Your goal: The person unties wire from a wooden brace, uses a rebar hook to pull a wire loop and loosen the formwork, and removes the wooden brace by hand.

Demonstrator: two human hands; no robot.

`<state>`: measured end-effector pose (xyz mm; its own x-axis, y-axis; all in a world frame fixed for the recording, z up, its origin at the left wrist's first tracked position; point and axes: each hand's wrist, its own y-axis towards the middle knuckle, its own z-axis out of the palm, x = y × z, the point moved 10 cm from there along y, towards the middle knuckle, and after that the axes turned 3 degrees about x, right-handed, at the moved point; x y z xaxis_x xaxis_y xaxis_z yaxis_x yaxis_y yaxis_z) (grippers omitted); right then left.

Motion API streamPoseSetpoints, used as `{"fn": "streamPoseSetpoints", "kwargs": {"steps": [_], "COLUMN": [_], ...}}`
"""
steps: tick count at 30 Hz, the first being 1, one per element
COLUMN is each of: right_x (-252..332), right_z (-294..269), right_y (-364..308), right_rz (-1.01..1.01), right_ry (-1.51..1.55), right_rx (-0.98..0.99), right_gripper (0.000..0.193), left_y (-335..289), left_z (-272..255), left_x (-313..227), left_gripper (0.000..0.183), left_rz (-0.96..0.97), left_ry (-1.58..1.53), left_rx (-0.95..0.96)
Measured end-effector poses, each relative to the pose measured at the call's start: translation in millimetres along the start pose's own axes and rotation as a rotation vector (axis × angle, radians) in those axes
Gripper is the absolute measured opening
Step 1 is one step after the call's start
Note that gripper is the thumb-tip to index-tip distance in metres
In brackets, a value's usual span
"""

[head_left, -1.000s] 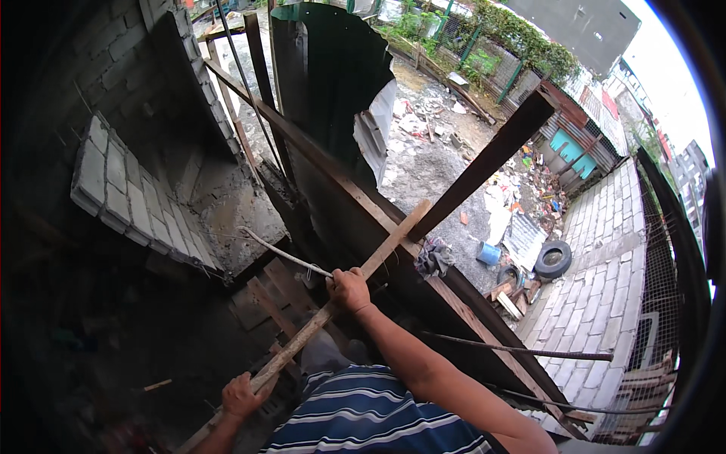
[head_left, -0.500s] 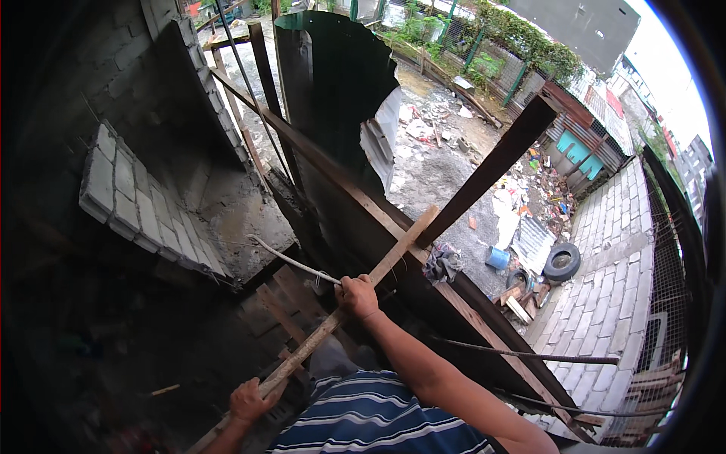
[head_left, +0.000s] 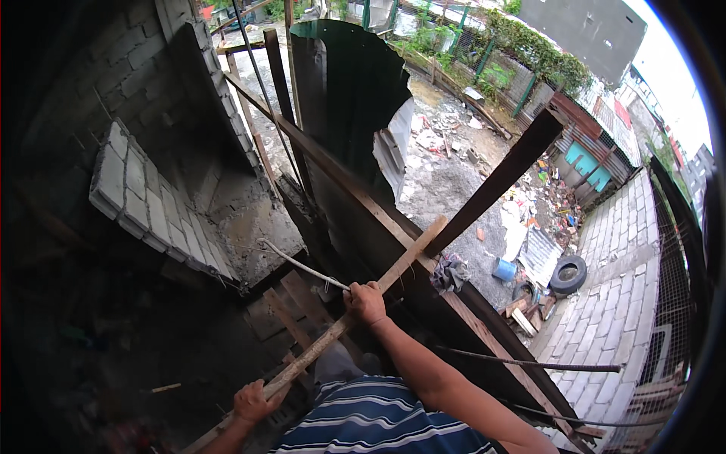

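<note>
A long, rough wooden pole [head_left: 401, 261] runs aslant from my lower left up toward the right. Around its lower part my left hand [head_left: 255, 401] is closed. Higher up, my right hand [head_left: 365, 303] grips it too, palm down. A pale, curved rope or cable [head_left: 299, 265] reaches from the left to the right hand's knuckles; whether the fingers also hold it I cannot tell. The pole's far end lies across a long wooden beam [head_left: 378, 216], beside a dark upright post [head_left: 495, 181] that leans right. A grey cloth [head_left: 450, 272] hangs on the beam near there.
A concrete block wall [head_left: 155, 200] stands at left, a dark metal sheet [head_left: 344, 98] ahead. Steel bars [head_left: 544, 365] jut out at right. Beyond the beam, lower ground holds rubble, a tyre [head_left: 568, 275] and a blue bucket [head_left: 504, 268]. Loose boards [head_left: 302, 299] lie below my hands.
The whole view has shifted a little, so the surroundings sit lower and further right. Both hands keep their places on the pole.
</note>
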<state>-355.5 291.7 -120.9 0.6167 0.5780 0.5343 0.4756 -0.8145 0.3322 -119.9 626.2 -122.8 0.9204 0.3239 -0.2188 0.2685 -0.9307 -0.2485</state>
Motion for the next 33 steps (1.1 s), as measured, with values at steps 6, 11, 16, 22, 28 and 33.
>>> {"fn": "streamPoseSetpoints", "kwargs": {"steps": [6, 11, 16, 22, 28, 33], "right_x": [0.2, -0.9, -0.2, -0.3, 0.0, 0.7], "right_z": [-0.3, 2.6, 1.1, 0.3, 0.2, -0.2], "right_y": [0.0, 0.4, 0.2, -0.3, 0.1, -0.4], "right_rz": [0.004, 0.022, 0.02, 0.02, 0.016, 0.006], "right_ry": [-0.009, -0.034, -0.02, -0.001, 0.001, 0.002], "right_rx": [0.015, 0.044, 0.037, 0.039, 0.029, 0.015], "right_gripper": [0.023, 0.023, 0.024, 0.024, 0.024, 0.024], "left_y": [0.7, 0.9, 0.2, -0.3, -0.4, -0.8], "left_z": [0.5, -0.1, -1.5, -2.1, -2.2, -3.8], "left_x": [-0.5, 0.3, -0.1, -0.6, -0.9, -3.2], "left_gripper": [0.06, 0.059, 0.058, 0.058, 0.059, 0.059], "left_rz": [-0.001, 0.001, 0.001, -0.005, 0.004, 0.027], "left_ry": [0.006, -0.002, 0.004, -0.027, -0.009, 0.002], "left_rx": [0.016, 0.004, -0.015, -0.012, -0.016, -0.039]}}
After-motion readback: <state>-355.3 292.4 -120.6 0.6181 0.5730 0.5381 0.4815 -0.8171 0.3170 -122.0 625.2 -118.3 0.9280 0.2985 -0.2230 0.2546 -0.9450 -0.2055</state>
